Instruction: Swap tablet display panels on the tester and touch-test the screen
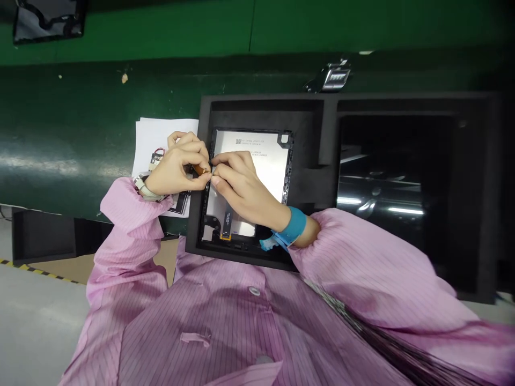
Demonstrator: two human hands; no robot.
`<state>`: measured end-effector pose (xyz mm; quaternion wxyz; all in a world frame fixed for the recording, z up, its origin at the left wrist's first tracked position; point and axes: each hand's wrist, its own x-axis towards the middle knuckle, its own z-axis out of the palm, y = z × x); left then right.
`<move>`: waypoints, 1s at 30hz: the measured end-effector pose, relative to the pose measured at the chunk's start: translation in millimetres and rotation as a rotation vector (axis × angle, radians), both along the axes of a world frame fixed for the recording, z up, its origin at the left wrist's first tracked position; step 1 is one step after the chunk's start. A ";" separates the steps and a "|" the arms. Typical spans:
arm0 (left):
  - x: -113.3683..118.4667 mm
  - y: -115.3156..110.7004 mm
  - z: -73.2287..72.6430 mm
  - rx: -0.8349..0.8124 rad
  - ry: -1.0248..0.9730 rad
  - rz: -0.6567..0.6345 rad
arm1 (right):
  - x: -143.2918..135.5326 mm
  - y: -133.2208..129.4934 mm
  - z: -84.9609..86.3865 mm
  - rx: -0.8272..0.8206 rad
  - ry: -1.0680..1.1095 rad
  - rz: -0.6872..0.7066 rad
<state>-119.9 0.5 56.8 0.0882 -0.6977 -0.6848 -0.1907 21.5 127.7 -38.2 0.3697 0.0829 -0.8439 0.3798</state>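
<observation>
Pink striped smock, blue wrist strap, pale watchband.

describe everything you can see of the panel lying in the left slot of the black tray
The panel is a flat rectangle with a pale, slightly shiny back inside a thin black frame, small dark print near its top. It lies face down in the foam tray. A dark flex strip with an orange end runs along its lower left. The right hand rests on it; the left hand pinches at its left edge.

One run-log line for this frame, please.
left hand: pinching flex cable | right hand: fingertips at cable | panel: in foam tray
</observation>
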 end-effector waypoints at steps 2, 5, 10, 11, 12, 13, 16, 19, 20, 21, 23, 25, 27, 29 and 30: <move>0.4 -4.3 1.5 0.025 0.011 0.028 | 6.3 -1.9 4.1 -0.026 0.001 -0.023; 5.5 -24.3 -0.5 0.189 -0.029 0.117 | 32.4 -4.1 12.7 0.031 0.010 -0.134; 28.3 -78.4 -41.3 0.583 0.057 0.349 | 96.9 -1.9 7.2 0.319 -0.044 -0.403; 34.2 -87.2 -52.9 0.531 0.130 0.391 | 106.4 -0.4 1.5 0.338 -0.060 -0.438; 39.9 -94.2 -63.9 0.452 0.203 0.434 | 114.0 1.1 -5.1 0.348 -0.082 -0.468; 44.9 -99.5 -73.8 0.361 0.270 0.472 | 119.7 2.5 -12.0 0.353 -0.107 -0.494; 53.5 -105.9 -93.1 0.188 0.420 0.560 | 129.4 5.2 -30.3 0.354 -0.187 -0.558; 52.6 -105.5 -98.5 0.171 0.512 0.570 | 136.7 4.7 -40.9 0.326 -0.207 -0.578; 51.4 -105.3 -98.6 0.173 0.526 0.565 | 139.4 3.8 -43.0 0.313 -0.205 -0.575; 50.2 -105.3 -98.3 0.173 0.535 0.561 | 141.9 2.7 -44.7 0.302 -0.202 -0.571; 48.5 -105.9 -97.6 0.173 0.539 0.564 | 145.4 -0.3 -47.4 0.285 -0.196 -0.559; 47.9 -106.9 -96.9 0.168 0.557 0.560 | 145.1 -4.1 -49.8 0.283 -0.192 -0.547; 47.6 -108.1 -96.5 0.159 0.591 0.546 | 140.3 -8.2 -52.0 0.296 -0.183 -0.560; 46.8 -109.4 -96.0 0.144 0.607 0.546 | 132.5 -12.3 -53.8 0.313 -0.168 -0.600; 46.1 -110.2 -95.8 0.134 0.599 0.552 | 128.1 -14.2 -54.6 0.318 -0.162 -0.623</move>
